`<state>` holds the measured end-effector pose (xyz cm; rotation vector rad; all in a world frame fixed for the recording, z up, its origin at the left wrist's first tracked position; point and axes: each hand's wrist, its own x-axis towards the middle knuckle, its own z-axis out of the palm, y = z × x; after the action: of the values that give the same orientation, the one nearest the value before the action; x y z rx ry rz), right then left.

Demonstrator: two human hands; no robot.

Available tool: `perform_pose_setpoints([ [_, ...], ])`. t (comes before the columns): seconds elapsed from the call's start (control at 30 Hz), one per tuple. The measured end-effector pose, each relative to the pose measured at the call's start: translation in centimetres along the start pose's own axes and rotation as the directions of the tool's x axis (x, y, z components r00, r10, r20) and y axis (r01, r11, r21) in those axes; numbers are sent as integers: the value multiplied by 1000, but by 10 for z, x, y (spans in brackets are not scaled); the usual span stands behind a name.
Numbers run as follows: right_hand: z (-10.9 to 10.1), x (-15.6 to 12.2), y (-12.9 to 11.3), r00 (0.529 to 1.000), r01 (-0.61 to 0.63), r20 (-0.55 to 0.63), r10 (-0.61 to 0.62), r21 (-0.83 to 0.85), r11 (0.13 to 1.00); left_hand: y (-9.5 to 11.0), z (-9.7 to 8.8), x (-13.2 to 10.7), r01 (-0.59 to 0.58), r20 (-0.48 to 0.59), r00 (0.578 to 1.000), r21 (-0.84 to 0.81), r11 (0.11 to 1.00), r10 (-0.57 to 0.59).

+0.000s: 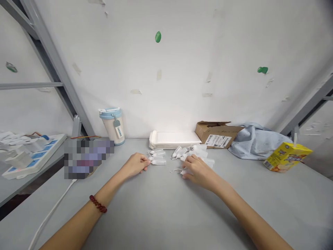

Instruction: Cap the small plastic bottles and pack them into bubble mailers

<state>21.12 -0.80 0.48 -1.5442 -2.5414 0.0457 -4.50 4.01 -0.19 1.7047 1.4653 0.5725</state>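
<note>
Small translucent plastic tubes with white caps and thin white cords lie on the grey desk. My left hand [136,164] is closed in a pinch at the capped end of one tube [159,162], the nearest of a short row pointing right. Behind it another tube [158,152] lies almost parallel. My right hand [199,171] curls its fingers down over a tube [184,171] whose cord loop trails left; the fingers hide part of it. Around and behind that hand sits a loose pile of several more tubes [199,148].
Behind the tubes are a stack of flat white trays [174,138], an open cardboard box [218,134] and a bluish cloth [256,140]. A yellow carton [287,157] stands right. At left are a lidded cup [113,128], a blurred-out item [87,160], a cable [53,210] and a power strip [39,158].
</note>
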Motion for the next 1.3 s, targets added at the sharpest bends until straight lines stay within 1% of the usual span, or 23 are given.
perform_pose_setpoints([
  [0.2,6,0,4,998,53,-47,-51,52,997,2,3,-2,-54,-44,997,129,990,60],
  [0.3,7,0,3,998,52,-41,-50,44,998,-1,5,0,-60,-85,994,165,984,74],
  [0.37,6,1,2,998,45,-47,-43,46,998,-3,6,1,-71,-168,980,190,979,104],
  [0.43,4,1,0,996,46,-79,-42,55,997,-2,8,0,-88,-268,952,217,972,147],
  [0.5,3,1,-3,991,61,-126,-53,66,996,2,10,-3,-121,-319,929,220,968,189],
  [0.57,2,1,-5,982,86,-173,-71,81,993,9,13,-7,-177,-289,931,182,967,225],
  [0.6,2,0,-5,978,98,-193,-80,88,991,12,15,-10,-212,-250,937,145,966,243],
  [0.67,3,0,-7,968,123,-232,-98,95,988,18,19,-16,-262,-137,954,43,964,265],
  [0.77,5,0,-9,954,153,-274,-123,92,984,25,27,-22,-264,26,963,-102,959,268],
  [0.83,6,-1,-10,948,166,-289,-134,90,982,28,30,-26,-259,90,957,-151,954,274],
  [1.0,7,-1,-13,942,178,-305,-144,88,980,31,32,-29,-250,152,947,-200,947,282],
  [1.13,6,-2,-15,935,205,-318,-160,113,972,31,32,-28,-249,148,946,-241,938,289],
  [1.3,5,-3,-18,944,217,-292,-155,195,956,29,33,-26,-235,156,943,-310,921,293],
])
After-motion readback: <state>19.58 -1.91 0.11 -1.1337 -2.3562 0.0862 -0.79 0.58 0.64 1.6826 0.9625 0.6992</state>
